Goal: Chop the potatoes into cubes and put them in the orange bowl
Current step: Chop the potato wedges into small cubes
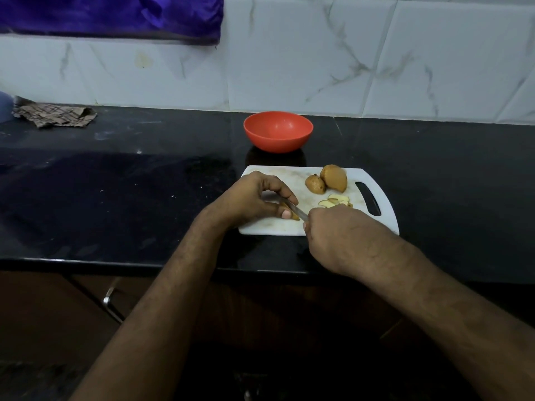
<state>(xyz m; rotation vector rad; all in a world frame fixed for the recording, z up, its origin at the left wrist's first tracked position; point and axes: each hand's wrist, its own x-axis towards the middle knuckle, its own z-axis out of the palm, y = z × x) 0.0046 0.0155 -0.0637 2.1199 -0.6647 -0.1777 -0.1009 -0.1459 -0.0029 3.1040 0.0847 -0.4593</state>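
Note:
A white cutting board (pixel 269 227) lies on the black counter. My left hand (pixel 254 198) curls over a potato piece (pixel 293 217) at the board's front left, mostly hiding it. My right hand (pixel 335 233) grips a knife (pixel 295 210) whose blade passes under my left fingers onto that piece. Two unpeeled potato chunks (pixel 333 178) sit at the board's back right. Several pale slices (pixel 337 201) lie just beyond my right knuckles. The orange bowl (pixel 278 131) stands empty behind the board.
A checked cloth (pixel 55 114) lies crumpled at the counter's back left beside a blue object (pixel 4 107). The marble-tiled wall rises behind the bowl. The counter's front edge (pixel 144 263) runs below my forearms, with a cabinet handle (pixel 111 302) underneath.

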